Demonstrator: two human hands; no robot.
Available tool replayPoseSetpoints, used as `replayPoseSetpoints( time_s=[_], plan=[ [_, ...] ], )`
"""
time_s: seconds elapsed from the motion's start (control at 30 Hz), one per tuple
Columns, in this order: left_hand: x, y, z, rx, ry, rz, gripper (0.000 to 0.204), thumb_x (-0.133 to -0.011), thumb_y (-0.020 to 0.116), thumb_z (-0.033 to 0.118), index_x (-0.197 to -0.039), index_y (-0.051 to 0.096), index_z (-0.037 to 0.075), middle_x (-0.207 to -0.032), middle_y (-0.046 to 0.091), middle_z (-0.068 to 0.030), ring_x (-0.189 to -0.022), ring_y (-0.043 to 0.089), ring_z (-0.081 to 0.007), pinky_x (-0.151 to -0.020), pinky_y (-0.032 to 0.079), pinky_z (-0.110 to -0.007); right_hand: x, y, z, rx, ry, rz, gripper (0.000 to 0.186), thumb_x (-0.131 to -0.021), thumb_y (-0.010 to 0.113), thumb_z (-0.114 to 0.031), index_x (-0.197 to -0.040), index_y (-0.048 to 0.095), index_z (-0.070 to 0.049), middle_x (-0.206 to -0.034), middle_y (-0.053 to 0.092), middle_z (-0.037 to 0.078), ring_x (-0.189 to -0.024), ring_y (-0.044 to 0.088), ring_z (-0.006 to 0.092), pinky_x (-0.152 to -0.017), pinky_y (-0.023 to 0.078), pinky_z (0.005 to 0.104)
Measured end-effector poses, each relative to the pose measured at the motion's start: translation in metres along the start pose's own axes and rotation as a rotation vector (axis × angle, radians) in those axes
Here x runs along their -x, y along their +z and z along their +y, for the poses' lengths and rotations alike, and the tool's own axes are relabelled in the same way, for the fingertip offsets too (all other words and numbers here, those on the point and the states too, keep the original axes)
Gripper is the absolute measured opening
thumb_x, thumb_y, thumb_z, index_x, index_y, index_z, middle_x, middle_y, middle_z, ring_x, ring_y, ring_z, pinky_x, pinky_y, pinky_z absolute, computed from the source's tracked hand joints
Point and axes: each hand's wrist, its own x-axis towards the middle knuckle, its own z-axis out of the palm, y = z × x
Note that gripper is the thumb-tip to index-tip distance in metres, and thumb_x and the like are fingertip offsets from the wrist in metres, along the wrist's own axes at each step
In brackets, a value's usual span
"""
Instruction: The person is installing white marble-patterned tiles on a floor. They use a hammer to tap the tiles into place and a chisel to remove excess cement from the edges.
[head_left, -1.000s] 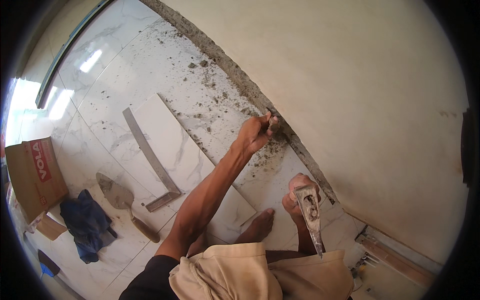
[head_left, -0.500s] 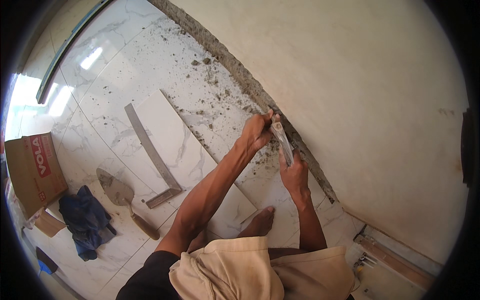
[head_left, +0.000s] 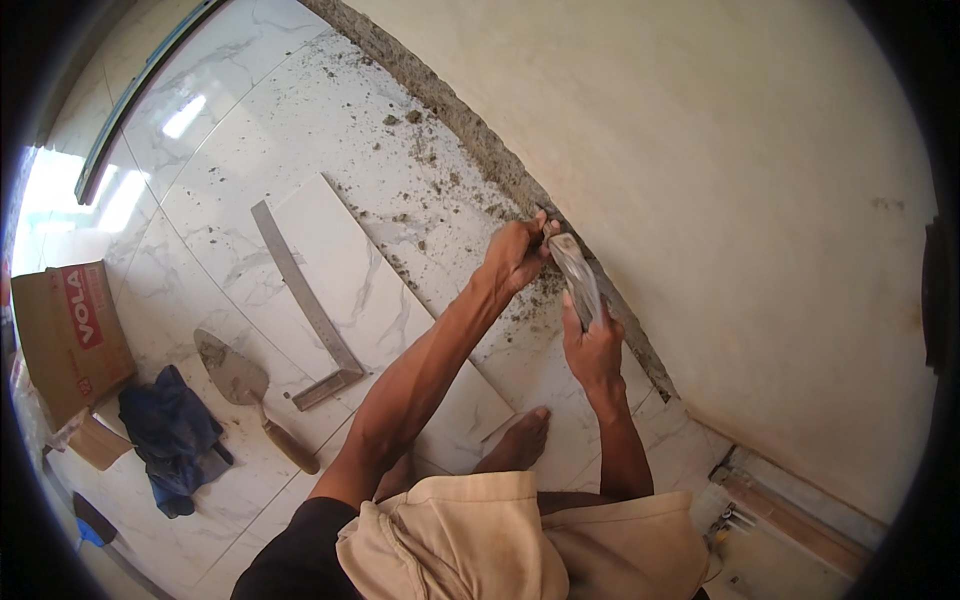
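My left hand is closed at the foot of the cream wall, its fingers round a narrow chisel-like tool that they mostly hide. In my right hand is a pale grey hammer-like tool, smeared by motion. The upper end of this tool lies close to the left fingertips. Both hands are over the rough, chipped strip where the plaster is cut away along the floor. Grey rubble is scattered on the tiles beside it.
To the left, a loose marbled tile carries a metal try square. A trowel, a dark blue cloth and an open cardboard box lie farther left. A long straightedge bar is at the upper left. My bare foot stands near the tile.
The hammer-like tool and my right hand have shifted slightly right and down. My left hand stays nearly in place at the wall's foot.
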Motion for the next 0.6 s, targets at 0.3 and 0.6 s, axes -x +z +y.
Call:
replayPoseSetpoints(
  time_s=[0.3, 0.6],
  plan=[
    [0.004, 0.008, -0.002, -0.018, 0.032, 0.020, 0.013, -0.098, 0.041, 0.000, -0.109, 0.047, -0.003, -0.101, 0.051, -0.0100, -0.086, 0.061, -0.0183, -0.064, 0.044, -0.029, -0.002, 0.005, 0.016, -0.004, 0.074, -0.045, 0.020, -0.087, 0.067, -0.015, -0.087, 0.058, 0.002, -0.067, 0.060, 0.019, -0.058, 0.064, 0.0354, -0.049, 0.049, 0.0398],
    [-0.004, -0.004, 0.001, -0.029, -0.019, -0.101, 0.014, -0.097, 0.044, -0.001, -0.110, 0.047, -0.006, -0.097, 0.052, -0.0104, -0.086, 0.059, -0.0216, -0.071, 0.050, -0.033, 0.008, 0.006, 0.020, -0.053, -0.006, -0.010, 0.028, -0.093, 0.063, -0.022, -0.096, 0.061, 0.006, -0.067, 0.060, 0.024, -0.057, 0.065, 0.0320, -0.050, 0.048, 0.0401]
  ],
)
